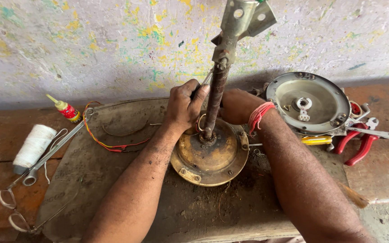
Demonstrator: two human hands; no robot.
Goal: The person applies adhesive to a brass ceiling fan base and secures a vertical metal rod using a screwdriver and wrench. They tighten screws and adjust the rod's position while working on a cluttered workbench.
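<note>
With my left hand (184,105) clenched on a thin tool at the rusty rod (214,96) and my right hand (237,105) gripping behind it, I fear the tool slipping, since the round motor housing (210,155) sits unclamped mid-table.

At the far left of the frame lies a spool of white thread (33,147), and a long steel ring spanner (52,150) runs diagonally just beside it. Above them, a small red glue bottle with a yellow nozzle (67,110) lies tilted. Red and yellow twisted wires (102,141) trail across the worn brown mat (113,180). At the right rests a round grey metal cover plate (309,102), with red-handled pliers (359,144) just beside it.
</note>
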